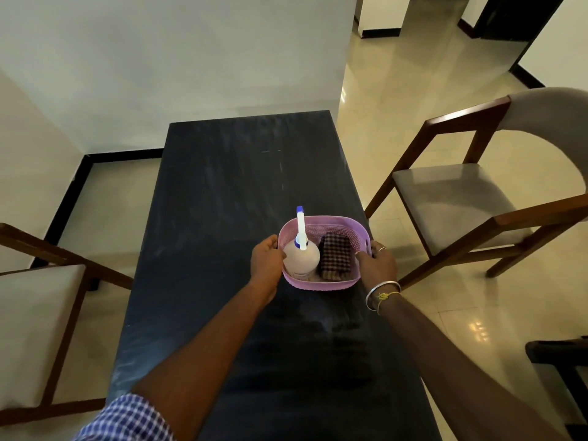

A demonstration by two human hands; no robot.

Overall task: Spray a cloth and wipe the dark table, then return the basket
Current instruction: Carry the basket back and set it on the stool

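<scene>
A lilac plastic lattice-walled basket [322, 285] is gripped at both ends over the dark rectangular bench [229, 186], near its right edge; whether it rests on the surface cannot be told. The fingers of the left hand [267, 260] are curled round the left rim, and those of the right hand [377, 263] are closed on the right handle. Inside, a pale round spray bottle [301, 256] with a white-and-blue nozzle is stood upright at the left, and a folded dark checked cloth [336, 257] is set beside it on the right.
</scene>
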